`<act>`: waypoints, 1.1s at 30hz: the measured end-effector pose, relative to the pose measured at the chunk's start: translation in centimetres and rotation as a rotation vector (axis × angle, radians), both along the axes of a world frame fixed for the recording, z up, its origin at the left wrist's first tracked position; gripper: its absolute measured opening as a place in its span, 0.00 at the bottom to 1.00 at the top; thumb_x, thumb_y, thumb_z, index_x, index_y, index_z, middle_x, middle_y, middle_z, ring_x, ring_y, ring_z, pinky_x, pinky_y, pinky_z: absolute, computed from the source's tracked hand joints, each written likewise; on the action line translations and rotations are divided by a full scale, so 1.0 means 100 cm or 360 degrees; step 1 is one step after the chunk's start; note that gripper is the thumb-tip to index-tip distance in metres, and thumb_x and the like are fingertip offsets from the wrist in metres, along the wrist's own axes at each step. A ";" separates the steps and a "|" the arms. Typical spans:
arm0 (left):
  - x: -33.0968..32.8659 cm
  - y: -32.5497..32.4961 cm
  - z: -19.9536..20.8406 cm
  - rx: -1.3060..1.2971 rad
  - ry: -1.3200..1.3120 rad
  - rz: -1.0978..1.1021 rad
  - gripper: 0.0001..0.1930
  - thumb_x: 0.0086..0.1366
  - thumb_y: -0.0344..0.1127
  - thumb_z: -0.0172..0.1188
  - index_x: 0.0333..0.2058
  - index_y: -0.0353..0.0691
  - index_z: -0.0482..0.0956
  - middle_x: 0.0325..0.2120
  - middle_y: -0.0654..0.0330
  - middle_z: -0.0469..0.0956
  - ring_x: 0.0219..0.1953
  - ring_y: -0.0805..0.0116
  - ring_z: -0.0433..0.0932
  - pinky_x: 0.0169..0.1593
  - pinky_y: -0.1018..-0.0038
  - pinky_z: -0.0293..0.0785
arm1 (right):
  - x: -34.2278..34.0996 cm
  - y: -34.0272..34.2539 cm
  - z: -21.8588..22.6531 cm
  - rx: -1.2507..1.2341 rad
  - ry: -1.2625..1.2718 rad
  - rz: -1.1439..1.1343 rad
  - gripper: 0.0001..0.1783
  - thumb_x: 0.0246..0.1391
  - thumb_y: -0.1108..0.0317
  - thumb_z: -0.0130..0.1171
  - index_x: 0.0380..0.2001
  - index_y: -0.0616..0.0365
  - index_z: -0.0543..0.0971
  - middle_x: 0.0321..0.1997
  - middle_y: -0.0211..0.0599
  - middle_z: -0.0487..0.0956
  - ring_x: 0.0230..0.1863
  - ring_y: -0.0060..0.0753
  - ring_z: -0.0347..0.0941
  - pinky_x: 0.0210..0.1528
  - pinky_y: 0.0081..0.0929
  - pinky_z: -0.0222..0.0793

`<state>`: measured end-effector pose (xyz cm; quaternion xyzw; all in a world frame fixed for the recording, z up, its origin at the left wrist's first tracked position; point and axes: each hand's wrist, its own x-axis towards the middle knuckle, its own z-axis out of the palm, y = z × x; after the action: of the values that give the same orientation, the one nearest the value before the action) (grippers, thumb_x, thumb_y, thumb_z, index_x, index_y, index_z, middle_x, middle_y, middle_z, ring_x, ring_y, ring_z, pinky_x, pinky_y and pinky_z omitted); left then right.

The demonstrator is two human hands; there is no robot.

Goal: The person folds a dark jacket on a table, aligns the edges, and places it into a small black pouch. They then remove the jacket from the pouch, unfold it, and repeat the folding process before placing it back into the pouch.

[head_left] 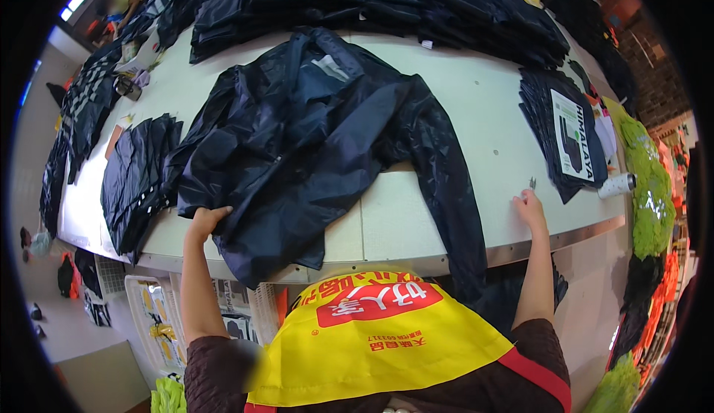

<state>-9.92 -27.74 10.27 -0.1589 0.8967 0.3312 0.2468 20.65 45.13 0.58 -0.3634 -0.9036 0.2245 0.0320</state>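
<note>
A dark navy jacket lies spread on the pale table, its collar toward the far side and one sleeve hanging over the near edge on the right. My left hand pinches the jacket's lower left edge, thumb on top. Away from the cloth, over the right part of the table, my right hand is closed round small thread snips. Only their forked metal tips show past my fingers.
Stacked dark garments line the table's far side. A dark folded pile sits at left. On the right are dark pieces with a printed card and a white thread spool. Lime-green bundles stand beyond the right edge.
</note>
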 end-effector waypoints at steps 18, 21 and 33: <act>0.102 -0.054 0.043 -0.0350 -0.0226 -0.0675 0.42 0.46 0.49 0.69 0.57 0.35 0.64 0.53 0.46 0.69 0.56 0.49 0.67 0.58 0.68 0.62 | -0.479 -0.329 0.013 0.0504 -0.0138 0.0271 0.25 0.54 0.66 0.48 0.52 0.73 0.67 0.51 0.65 0.70 0.46 0.66 0.72 0.48 0.53 0.69; 0.103 -0.118 0.031 -0.0100 0.0068 -0.0222 0.35 0.48 0.36 0.69 0.54 0.33 0.66 0.51 0.51 0.72 0.54 0.59 0.69 0.57 0.70 0.62 | -0.481 -0.292 -0.002 0.0726 0.0060 0.0562 0.16 0.55 0.65 0.50 0.41 0.68 0.71 0.42 0.53 0.76 0.40 0.53 0.76 0.43 0.46 0.73; 0.063 -0.152 -0.037 0.0590 0.0429 0.0622 0.25 0.50 0.31 0.65 0.48 0.30 0.74 0.41 0.56 0.78 0.41 0.65 0.76 0.50 0.73 0.69 | -0.367 -0.104 0.117 -0.0809 0.0684 0.0680 0.17 0.53 0.57 0.58 0.35 0.62 0.78 0.31 0.28 0.75 0.33 0.22 0.67 0.37 0.22 0.64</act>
<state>-3.63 -42.93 6.61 -0.2353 0.7981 0.5487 0.0820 -16.09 34.72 12.28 -0.1082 -0.8472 0.5137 0.0818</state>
